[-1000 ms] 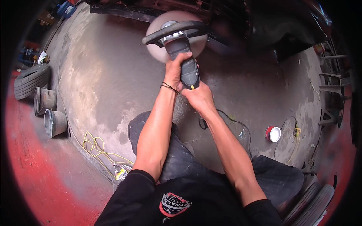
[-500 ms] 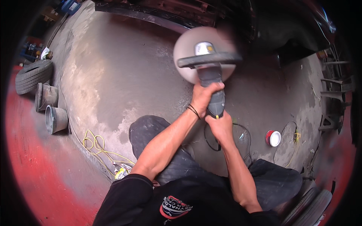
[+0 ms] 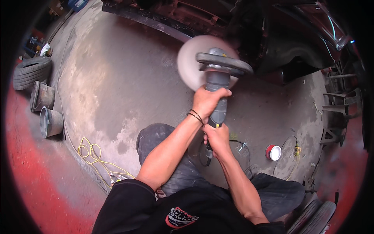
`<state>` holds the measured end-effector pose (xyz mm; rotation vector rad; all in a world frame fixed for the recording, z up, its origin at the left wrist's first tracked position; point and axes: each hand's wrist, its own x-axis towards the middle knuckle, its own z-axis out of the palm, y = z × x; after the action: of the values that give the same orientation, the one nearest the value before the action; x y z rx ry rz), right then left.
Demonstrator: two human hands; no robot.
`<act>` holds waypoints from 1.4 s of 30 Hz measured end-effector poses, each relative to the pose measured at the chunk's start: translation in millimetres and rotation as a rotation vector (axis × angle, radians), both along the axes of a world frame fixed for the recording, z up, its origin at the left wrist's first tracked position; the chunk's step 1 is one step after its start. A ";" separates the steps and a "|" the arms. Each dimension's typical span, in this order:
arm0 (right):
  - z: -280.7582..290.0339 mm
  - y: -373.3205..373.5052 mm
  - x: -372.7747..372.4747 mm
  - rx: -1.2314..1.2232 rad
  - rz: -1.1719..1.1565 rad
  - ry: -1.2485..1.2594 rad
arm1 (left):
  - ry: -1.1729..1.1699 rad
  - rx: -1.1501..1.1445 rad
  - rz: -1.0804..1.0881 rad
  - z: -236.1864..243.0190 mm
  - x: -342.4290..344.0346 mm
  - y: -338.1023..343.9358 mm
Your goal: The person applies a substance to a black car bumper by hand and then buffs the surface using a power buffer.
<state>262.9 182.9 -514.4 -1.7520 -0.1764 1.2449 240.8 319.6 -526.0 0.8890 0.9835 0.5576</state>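
Note:
A grey-and-black rotary polisher [image 3: 217, 81] is held out in front of me over the floor. Its big pale round pad [image 3: 189, 62] faces away from me and is smeared by motion. A black loop handle [image 3: 224, 62] crosses the head and slants down to the right. My left hand [image 3: 206, 102] wraps around the polisher's body, thumb on top. At the rear end, where the black cord leaves the tool, my right hand [image 3: 218, 139] is closed around it. The pad is close to the dark car's underside edge [image 3: 171, 33]; whether they touch, I cannot tell.
The dark car [image 3: 288, 46] fills the top right. Yellow cord [image 3: 91, 154] coils on the floor at left, near buckets [image 3: 51, 122] and a tyre [image 3: 33, 73]. A red-and-white tub [image 3: 273, 152] stands at right. Metal stands [image 3: 337, 109] line the right side; tyres [image 3: 313, 216] lie lower right.
The polisher's loop handle has shifted right and tilted, its right end now lower. My right hand is a little lower and farther left. The surroundings shift slightly with my head.

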 end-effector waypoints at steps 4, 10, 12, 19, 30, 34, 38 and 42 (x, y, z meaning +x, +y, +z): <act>3.0 39.1 3.7 0.022 0.133 -0.007 | -0.073 -0.063 0.162 9.1 -20.4 36.1; 0.9 55.3 0.5 0.044 0.258 -0.133 | -0.078 -0.107 0.162 5.5 -32.6 48.9; 1.5 38.0 -0.6 0.035 0.229 -0.111 | -0.066 -0.110 0.130 5.5 -34.3 33.8; 0.7 -59.3 -4.0 -0.100 0.042 -0.068 | 0.020 0.031 -0.080 -5.6 -13.5 -54.5; -14.0 -1.3 -11.3 0.003 0.121 -0.086 | -0.011 -0.039 0.042 3.6 -35.0 -3.1; -9.6 46.7 -9.1 0.036 0.263 -0.147 | -0.094 -0.033 0.186 -9.9 -44.9 41.6; -10.2 42.5 -6.7 0.055 0.281 -0.162 | -0.058 -0.046 0.202 -10.8 -46.0 34.3; -8.3 -6.9 -3.3 -0.012 0.135 -0.012 | 0.042 0.008 0.100 -1.3 -31.9 -10.2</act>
<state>259.6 175.9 -522.6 -1.7824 -0.2990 1.3348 208.9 309.4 -527.3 0.8652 1.0687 0.6297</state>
